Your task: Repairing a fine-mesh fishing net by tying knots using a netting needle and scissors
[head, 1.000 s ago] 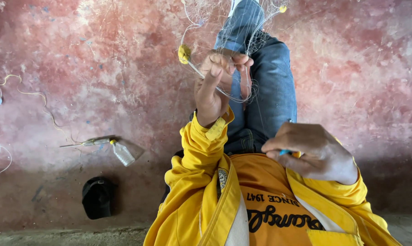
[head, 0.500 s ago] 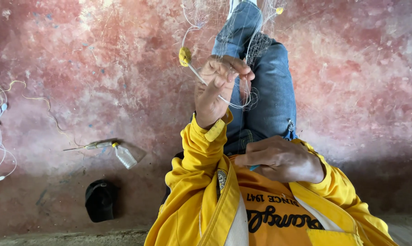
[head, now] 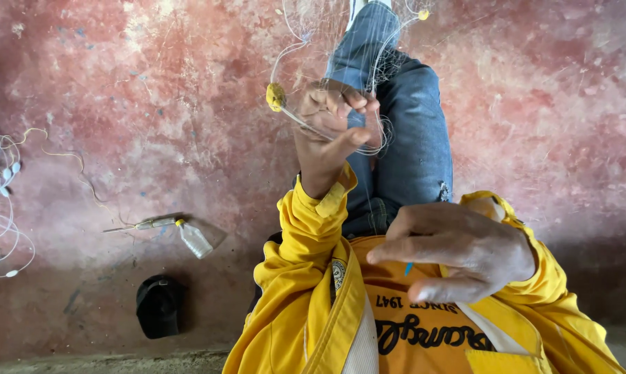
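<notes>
A fine white monofilament fishing net point(head: 368, 76) is pinched in the left hand point(head: 333, 121), its yellow float point(head: 275, 96) just beside the grip; the right hand point(head: 458, 253), fingers loosely curled, is held nearer the body, well below.

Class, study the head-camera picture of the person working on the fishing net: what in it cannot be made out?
- Head view: the tool in the right hand; only a blue tip shows, the fingers hide the rest.
- The fine net is cut off by the top edge, and its mesh is too thin to trace.
- Where the left hand pinches the line: its own fingers cover the spot.
- The dark object on the floor is too shadowed to identify.
</notes>
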